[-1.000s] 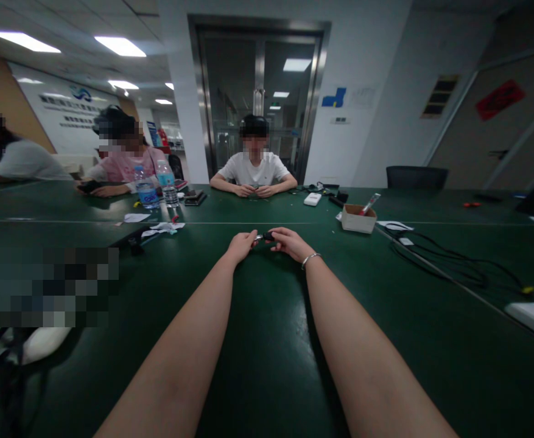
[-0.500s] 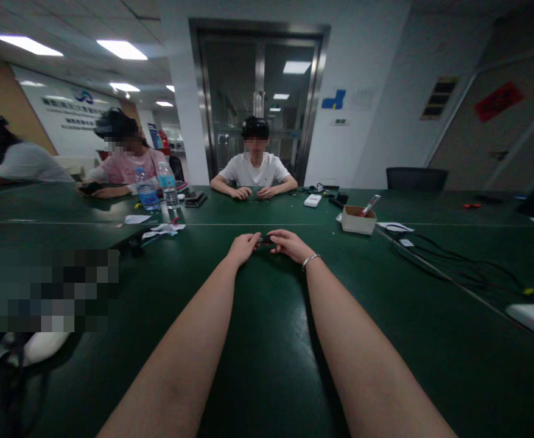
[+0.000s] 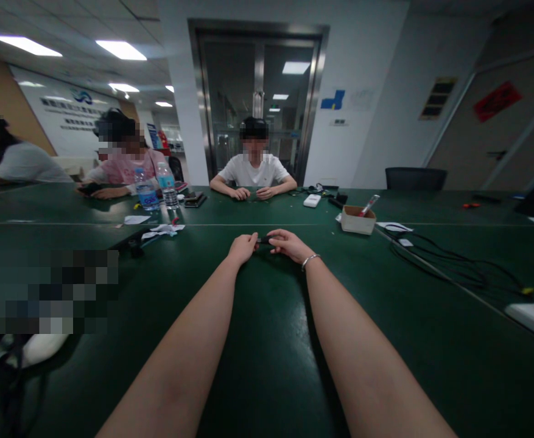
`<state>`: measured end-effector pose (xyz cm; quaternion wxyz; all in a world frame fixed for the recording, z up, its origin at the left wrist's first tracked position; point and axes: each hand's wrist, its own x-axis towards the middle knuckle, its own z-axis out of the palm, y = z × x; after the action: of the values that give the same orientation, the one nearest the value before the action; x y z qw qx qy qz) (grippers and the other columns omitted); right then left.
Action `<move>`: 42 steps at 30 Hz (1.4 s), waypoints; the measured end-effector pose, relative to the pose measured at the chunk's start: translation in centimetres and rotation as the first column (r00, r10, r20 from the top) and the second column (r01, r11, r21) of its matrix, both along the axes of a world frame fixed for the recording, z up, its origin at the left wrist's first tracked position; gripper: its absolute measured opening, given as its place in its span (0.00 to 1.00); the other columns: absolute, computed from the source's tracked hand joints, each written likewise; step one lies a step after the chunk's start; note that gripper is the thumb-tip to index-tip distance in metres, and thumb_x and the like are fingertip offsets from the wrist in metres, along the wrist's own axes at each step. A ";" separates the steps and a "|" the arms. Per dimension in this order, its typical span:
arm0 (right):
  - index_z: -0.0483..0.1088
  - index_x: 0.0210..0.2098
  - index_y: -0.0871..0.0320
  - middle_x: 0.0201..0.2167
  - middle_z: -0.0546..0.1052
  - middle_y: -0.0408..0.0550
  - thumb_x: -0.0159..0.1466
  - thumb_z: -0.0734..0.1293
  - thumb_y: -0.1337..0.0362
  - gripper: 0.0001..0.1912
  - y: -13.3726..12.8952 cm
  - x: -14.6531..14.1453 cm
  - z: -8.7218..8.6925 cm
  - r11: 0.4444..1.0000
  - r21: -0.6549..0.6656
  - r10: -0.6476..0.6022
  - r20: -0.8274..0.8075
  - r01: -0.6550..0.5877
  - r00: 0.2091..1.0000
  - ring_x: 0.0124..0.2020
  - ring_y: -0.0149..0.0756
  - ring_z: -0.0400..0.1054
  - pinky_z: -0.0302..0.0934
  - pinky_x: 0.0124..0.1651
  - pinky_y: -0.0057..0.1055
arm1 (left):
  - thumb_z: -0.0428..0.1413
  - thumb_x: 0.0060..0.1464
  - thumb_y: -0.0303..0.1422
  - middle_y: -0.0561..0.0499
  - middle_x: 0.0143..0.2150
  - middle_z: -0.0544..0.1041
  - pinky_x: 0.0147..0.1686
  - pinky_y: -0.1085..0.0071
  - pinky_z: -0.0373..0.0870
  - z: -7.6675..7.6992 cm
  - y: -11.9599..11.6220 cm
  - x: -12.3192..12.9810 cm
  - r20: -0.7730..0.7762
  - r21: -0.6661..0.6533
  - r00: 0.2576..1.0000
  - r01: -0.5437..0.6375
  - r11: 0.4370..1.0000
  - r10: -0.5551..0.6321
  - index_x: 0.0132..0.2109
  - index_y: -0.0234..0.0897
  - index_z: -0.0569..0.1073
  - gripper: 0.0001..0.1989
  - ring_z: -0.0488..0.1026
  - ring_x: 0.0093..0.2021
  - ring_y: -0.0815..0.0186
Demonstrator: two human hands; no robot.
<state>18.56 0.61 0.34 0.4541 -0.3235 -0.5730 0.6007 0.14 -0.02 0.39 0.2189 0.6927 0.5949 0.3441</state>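
Note:
A small black stick-like object [image 3: 263,241] spans the gap between my two hands, over the green table [image 3: 267,322]. Its left end is pinched in the fingers of my left hand [image 3: 243,247]. The thumb and fingers of my right hand [image 3: 289,244], with a silver bracelet on the wrist, close on the right end. Fingertips cover both ends, so I cannot tell its exact kind or whether it is one piece or two.
Across the table sits a person in a white shirt [image 3: 255,170]. Two more people sit at the left, near water bottles [image 3: 168,187]. A small box [image 3: 358,220] holding a pen-like item and black cables [image 3: 453,261] lie at the right. Paper scraps [image 3: 162,230] lie left.
The hands have moved very slightly apart, and a little more of the black object shows between the fingers. Both hands still grip it.

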 end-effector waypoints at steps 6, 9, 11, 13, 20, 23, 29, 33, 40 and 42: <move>0.70 0.36 0.62 0.20 0.73 0.39 0.60 0.68 0.74 0.04 -0.3 -0.2 0.4 0.996 -0.060 -0.064 0.003 0.064 0.998 0.17 0.23 0.66 0.72 0.30 0.25 | 0.41 0.60 0.49 0.48 0.28 0.75 0.30 0.69 0.60 -0.4 0.1 -0.1 0.041 0.044 0.996 0.072 0.996 -0.074 0.31 0.36 0.74 0.26 0.69 0.28 0.64; 0.69 0.33 0.62 0.17 0.71 0.40 0.61 0.69 0.72 0.03 -0.2 -0.3 0.3 0.994 -0.064 -0.087 -0.026 0.085 0.996 0.23 0.28 0.71 0.72 0.30 0.26 | 0.45 0.59 0.46 0.49 0.32 0.76 0.31 0.70 0.62 -0.8 0.4 -0.2 0.097 0.083 0.988 0.114 0.990 -0.121 0.34 0.36 0.74 0.20 0.70 0.30 0.66; 0.69 0.33 0.61 0.17 0.71 0.40 0.60 0.70 0.71 0.04 -0.1 -0.3 0.3 0.994 -0.063 -0.092 -0.035 0.089 0.995 0.25 0.30 0.73 0.72 0.30 0.26 | 0.48 0.58 0.44 0.50 0.34 0.76 0.31 0.71 0.63 -1.1 0.7 -0.2 0.147 0.096 0.979 0.129 0.987 -0.142 0.36 0.36 0.73 0.17 0.70 0.30 0.67; 0.69 0.33 0.61 0.17 0.71 0.41 0.60 0.70 0.71 0.04 -0.1 -0.2 0.2 0.994 -0.068 -0.089 -0.038 0.086 0.995 0.25 0.30 0.73 0.72 0.30 0.27 | 0.50 0.57 0.42 0.51 0.34 0.76 0.30 0.72 0.63 -1.3 0.8 -0.2 0.208 0.094 0.966 0.137 0.986 -0.154 0.38 0.37 0.73 0.14 0.69 0.29 0.68; 0.69 0.32 0.62 0.17 0.73 0.43 0.62 0.68 0.72 0.03 0.0 -0.3 0.3 0.994 -0.076 -0.086 -0.039 0.083 0.995 0.25 0.31 0.73 0.72 0.29 0.25 | 0.55 0.53 0.37 0.51 0.32 0.75 0.31 0.73 0.65 -1.6 0.9 0.0 0.397 0.116 0.893 0.179 0.977 -0.210 0.38 0.35 0.73 0.09 0.69 0.28 0.70; 0.69 0.32 0.63 0.18 0.74 0.44 0.63 0.67 0.71 0.03 0.0 -0.3 0.2 0.993 -0.080 -0.084 -0.029 0.082 0.996 0.22 0.29 0.72 0.72 0.30 0.25 | 0.60 0.48 0.34 0.52 0.29 0.75 0.32 0.72 0.66 -1.4 0.6 0.1 0.432 0.156 0.864 0.212 0.965 -0.260 0.38 0.35 0.72 0.10 0.69 0.27 0.70; 0.69 0.32 0.63 0.17 0.72 0.42 0.61 0.69 0.71 0.03 0.0 -0.2 0.1 0.994 -0.072 -0.086 -0.025 0.084 0.996 0.26 0.30 0.74 0.72 0.30 0.24 | 0.61 0.47 0.34 0.51 0.28 0.76 0.31 0.70 0.67 -1.2 0.4 0.0 0.447 0.118 0.854 0.237 0.964 -0.264 0.37 0.33 0.73 0.10 0.70 0.25 0.69; 0.70 0.33 0.62 0.20 0.73 0.39 0.59 0.71 0.71 0.05 -0.1 -0.1 0.1 0.997 -0.052 -0.064 -0.021 0.063 0.998 0.17 0.23 0.66 0.72 0.30 0.26 | 0.59 0.49 0.37 0.49 0.29 0.77 0.32 0.69 0.67 -1.1 0.3 -0.3 0.425 0.076 0.864 0.262 0.962 -0.269 0.36 0.33 0.73 0.11 0.72 0.27 0.69; 0.71 0.36 0.61 0.19 0.72 0.37 0.57 0.72 0.72 0.08 -0.2 0.0 0.2 0.999 -0.026 -0.032 0.004 0.032 0.999 0.15 0.21 0.63 0.73 0.31 0.26 | 0.54 0.54 0.41 0.49 0.27 0.77 0.31 0.71 0.67 -1.1 0.6 -0.4 0.340 0.017 0.909 0.251 0.968 -0.242 0.36 0.33 0.74 0.14 0.71 0.26 0.69; 0.70 0.36 0.61 0.19 0.71 0.36 0.56 0.72 0.72 0.09 -0.2 0.0 0.2 0.999 -0.022 -0.030 0.007 0.030 1.000 0.15 0.21 0.63 0.73 0.31 0.26 | 0.53 0.54 0.42 0.49 0.26 0.76 0.30 0.71 0.66 -1.1 0.7 -0.4 0.314 0.004 0.920 0.245 0.970 -0.233 0.35 0.33 0.74 0.15 0.71 0.25 0.69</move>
<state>18.55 0.43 0.58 0.4577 -0.3391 -0.5627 0.5991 -0.26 0.66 -0.71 0.3627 0.6929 0.4698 0.4094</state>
